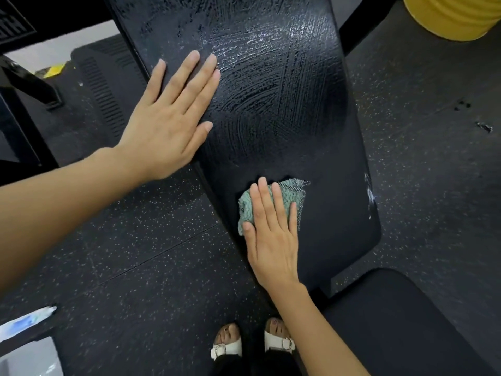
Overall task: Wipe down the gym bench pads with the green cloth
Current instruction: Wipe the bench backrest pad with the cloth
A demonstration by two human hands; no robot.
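Right hand (271,240) lies flat atop the green cloth (247,208).

The padded surface (271,118) is black, streaked with wet, silvery swirls and crossing arcs, and has white scuffs (370,194) on its right edge. The cloth (246,210) is pale teal-green with a looped pile and a darker mesh border. The second pad (401,321) is plain matte black. The floor (135,253) is black with white speckles. The ribbed drum (455,14) is yellow and the sandals (227,348) are white.
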